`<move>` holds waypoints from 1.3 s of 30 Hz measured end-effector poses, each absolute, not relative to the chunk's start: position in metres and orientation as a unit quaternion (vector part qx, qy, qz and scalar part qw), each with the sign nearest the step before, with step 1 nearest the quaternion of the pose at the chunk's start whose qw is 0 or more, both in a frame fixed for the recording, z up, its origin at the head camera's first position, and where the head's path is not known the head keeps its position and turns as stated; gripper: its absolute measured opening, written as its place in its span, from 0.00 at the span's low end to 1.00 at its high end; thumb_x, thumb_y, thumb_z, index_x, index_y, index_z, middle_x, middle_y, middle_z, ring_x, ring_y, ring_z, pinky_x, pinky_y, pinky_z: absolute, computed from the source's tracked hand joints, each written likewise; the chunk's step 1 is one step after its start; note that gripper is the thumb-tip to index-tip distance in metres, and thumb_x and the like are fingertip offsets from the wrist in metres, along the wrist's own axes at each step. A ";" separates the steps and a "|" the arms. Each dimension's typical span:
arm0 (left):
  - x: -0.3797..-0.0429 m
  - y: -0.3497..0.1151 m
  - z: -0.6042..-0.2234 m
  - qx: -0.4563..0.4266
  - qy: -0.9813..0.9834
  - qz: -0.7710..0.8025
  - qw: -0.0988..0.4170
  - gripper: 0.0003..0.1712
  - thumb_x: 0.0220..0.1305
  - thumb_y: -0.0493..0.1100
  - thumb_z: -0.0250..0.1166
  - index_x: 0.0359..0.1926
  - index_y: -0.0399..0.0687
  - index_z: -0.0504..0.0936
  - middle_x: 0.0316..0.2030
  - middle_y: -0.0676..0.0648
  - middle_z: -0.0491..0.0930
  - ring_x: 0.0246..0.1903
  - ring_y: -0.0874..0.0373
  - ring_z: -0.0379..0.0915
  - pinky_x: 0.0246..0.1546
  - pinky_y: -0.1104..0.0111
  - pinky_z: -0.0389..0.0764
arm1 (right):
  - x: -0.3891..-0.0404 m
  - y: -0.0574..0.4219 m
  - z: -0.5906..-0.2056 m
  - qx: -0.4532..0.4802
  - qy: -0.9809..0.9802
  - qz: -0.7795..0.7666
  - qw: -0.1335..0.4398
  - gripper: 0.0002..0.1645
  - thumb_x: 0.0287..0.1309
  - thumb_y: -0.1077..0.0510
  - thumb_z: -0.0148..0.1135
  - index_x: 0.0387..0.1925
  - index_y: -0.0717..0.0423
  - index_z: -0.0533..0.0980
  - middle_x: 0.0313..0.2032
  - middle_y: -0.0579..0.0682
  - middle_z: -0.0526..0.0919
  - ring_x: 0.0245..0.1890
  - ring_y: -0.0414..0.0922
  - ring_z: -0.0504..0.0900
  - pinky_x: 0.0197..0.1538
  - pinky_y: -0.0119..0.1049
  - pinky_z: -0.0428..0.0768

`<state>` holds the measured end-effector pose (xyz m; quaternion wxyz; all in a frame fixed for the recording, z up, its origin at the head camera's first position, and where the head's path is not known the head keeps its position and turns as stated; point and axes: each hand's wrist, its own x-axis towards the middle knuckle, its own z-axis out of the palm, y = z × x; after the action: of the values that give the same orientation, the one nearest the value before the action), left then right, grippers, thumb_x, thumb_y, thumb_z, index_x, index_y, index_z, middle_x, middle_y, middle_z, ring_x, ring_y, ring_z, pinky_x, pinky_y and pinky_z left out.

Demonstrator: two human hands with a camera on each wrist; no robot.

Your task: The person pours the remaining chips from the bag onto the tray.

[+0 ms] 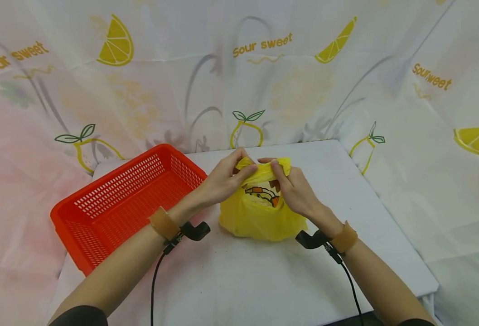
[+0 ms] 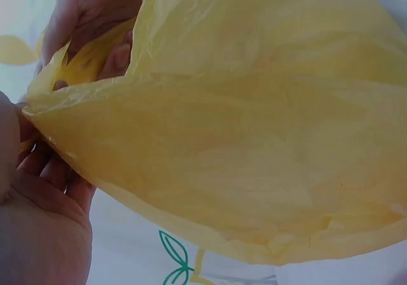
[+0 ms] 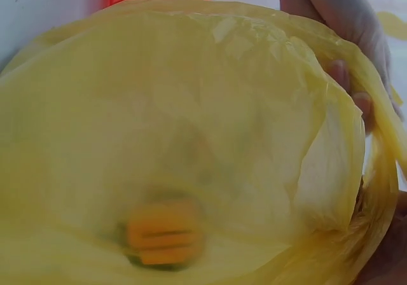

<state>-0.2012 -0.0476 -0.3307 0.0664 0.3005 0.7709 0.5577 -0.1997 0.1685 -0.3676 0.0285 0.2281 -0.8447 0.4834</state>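
A yellow plastic bag [image 1: 263, 222] with an orange-and-black print stands puffed out at the middle of the table. My left hand [image 1: 222, 180] pinches the left side of its upper edge between thumb and fingers. On the other side, my right hand [image 1: 298, 192] grips the same edge, thumb in front. In the left wrist view the bag [image 2: 241, 151] bulges out, and the fingers of both hands gather at its mouth. Its thin film [image 3: 191, 94] fills the right wrist view, with a blurred orange patch on it. What the bag holds is hidden.
A red perforated plastic basket [image 1: 121, 179] stands left of the bag, partly behind my left forearm. The white table [image 1: 239, 280] runs up to a fabric backdrop [image 1: 296, 90] with lemon prints. Black cables [image 1: 153, 290] hang from both wrist cameras.
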 end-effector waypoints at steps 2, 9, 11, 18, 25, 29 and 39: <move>-0.202 -0.050 -0.330 0.303 0.776 0.549 0.062 0.07 0.69 0.41 0.56 0.41 0.41 0.68 0.38 0.45 0.73 0.35 0.56 0.71 0.34 0.70 0.75 | -0.200 0.169 -0.367 0.230 -0.843 0.485 0.027 0.23 0.75 0.47 0.35 0.55 0.42 0.76 0.25 0.52 0.76 0.23 0.49 0.74 0.27 0.36 0.75; -0.211 -0.054 -0.344 0.296 0.788 0.537 0.057 0.08 0.69 0.44 0.57 0.37 0.46 0.68 0.37 0.48 0.76 0.34 0.56 0.71 0.32 0.69 0.75 | -0.188 0.166 -0.351 0.229 -0.840 0.490 0.033 0.22 0.75 0.57 0.36 0.52 0.58 0.77 0.33 0.56 0.81 0.30 0.54 0.79 0.36 0.47 0.80; -0.216 -0.055 -0.351 0.297 0.788 0.536 0.061 0.09 0.69 0.47 0.57 0.37 0.48 0.68 0.38 0.50 0.76 0.34 0.56 0.71 0.32 0.68 0.76 | -0.183 0.164 -0.343 0.229 -0.839 0.492 0.033 0.22 0.75 0.57 0.35 0.53 0.60 0.76 0.32 0.59 0.81 0.29 0.52 0.79 0.35 0.47 0.80; -0.222 -0.053 -0.361 0.319 0.782 0.533 0.048 0.19 0.59 0.57 0.65 0.39 0.53 0.69 0.33 0.49 0.73 0.33 0.57 0.71 0.30 0.65 0.75 | -0.179 0.160 -0.335 0.225 -0.830 0.509 0.049 0.21 0.75 0.56 0.37 0.51 0.60 0.75 0.28 0.57 0.81 0.24 0.47 0.80 0.30 0.36 0.81; -0.221 -0.054 -0.361 0.314 0.799 0.513 0.027 0.23 0.49 0.59 0.73 0.38 0.59 0.69 0.31 0.52 0.75 0.30 0.60 0.71 0.29 0.64 0.75 | -0.178 0.159 -0.337 0.223 -0.814 0.531 0.082 0.16 0.73 0.58 0.41 0.46 0.63 0.74 0.29 0.59 0.80 0.26 0.55 0.81 0.31 0.33 0.82; -0.221 -0.055 -0.362 0.332 0.798 0.502 0.025 0.28 0.46 0.56 0.76 0.41 0.58 0.68 0.34 0.54 0.77 0.33 0.60 0.73 0.34 0.65 0.77 | -0.176 0.158 -0.338 0.207 -0.833 0.501 0.116 0.15 0.72 0.59 0.45 0.46 0.63 0.75 0.33 0.54 0.81 0.30 0.52 0.82 0.35 0.32 0.82; -0.221 -0.052 -0.363 0.353 0.797 0.490 -0.020 0.16 0.55 0.49 0.71 0.37 0.55 0.71 0.33 0.56 0.77 0.31 0.59 0.68 0.33 0.62 0.71 | -0.179 0.163 -0.339 0.221 -0.819 0.515 0.124 0.14 0.70 0.60 0.49 0.53 0.61 0.73 0.42 0.55 0.82 0.34 0.42 0.81 0.39 0.41 0.83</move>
<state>-0.2214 -0.0522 -0.3631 -0.0202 0.3533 0.7970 0.4895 -0.1791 0.1629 -0.3386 0.1237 0.2212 -0.8188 0.5152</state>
